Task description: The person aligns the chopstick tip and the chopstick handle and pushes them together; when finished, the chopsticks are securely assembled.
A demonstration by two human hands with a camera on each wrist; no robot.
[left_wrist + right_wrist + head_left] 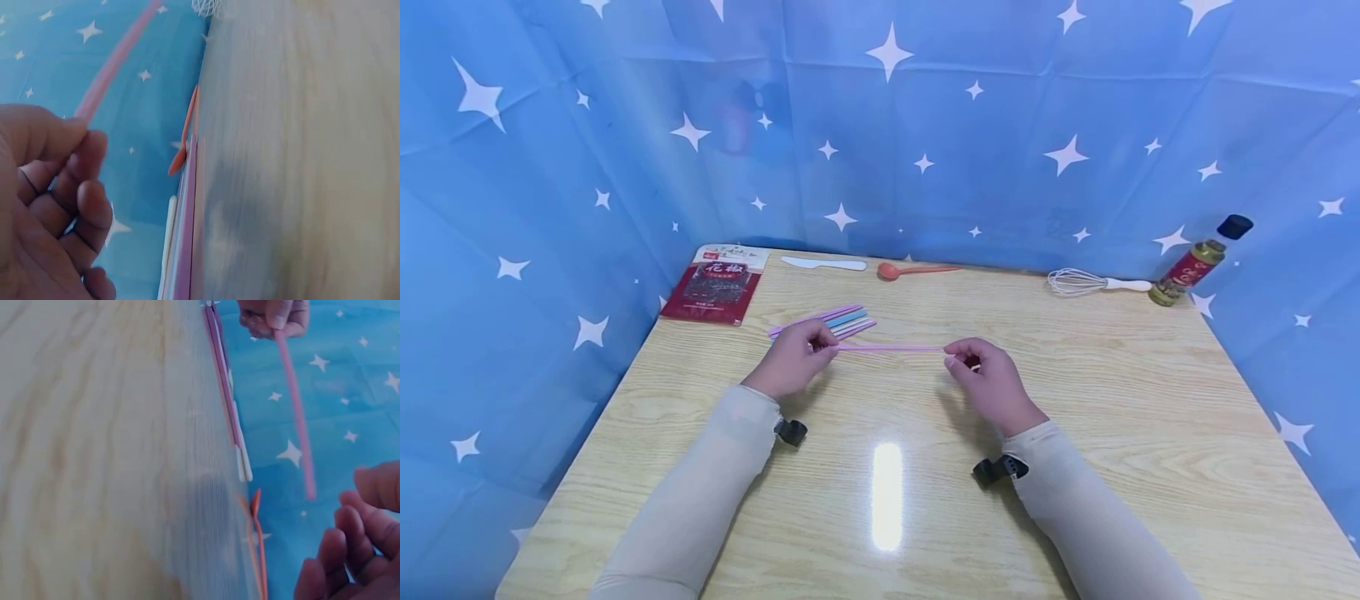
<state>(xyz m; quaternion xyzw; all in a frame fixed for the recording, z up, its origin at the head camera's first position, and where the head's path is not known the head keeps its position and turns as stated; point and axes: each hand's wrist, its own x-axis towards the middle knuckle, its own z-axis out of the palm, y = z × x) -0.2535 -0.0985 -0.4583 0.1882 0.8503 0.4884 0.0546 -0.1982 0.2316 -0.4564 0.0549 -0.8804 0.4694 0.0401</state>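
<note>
My left hand point(792, 358) pinches one end of a long thin pink straw point(891, 347) between thumb and forefinger. The straw stretches sideways above the table and bows slightly in the left wrist view. Its other end points at my right hand point(992, 379). In the right wrist view that end hangs free, a small gap short of my right fingertips point(350, 500), which are loosely bent with nothing between them. Just beyond my left hand, several pink, blue and white straws point(850, 317) lie side by side on the table, partly hidden by that hand.
Along the back of the wooden table point(1150, 467) lie a red seasoning packet point(711, 287), a white knife point(823, 263), an orange spoon point(917, 270) and a whisk point(1097, 282). A bottle with a black cap point(1187, 271) stands at the back right. A blue star-patterned curtain point(887, 142) surrounds the table.
</note>
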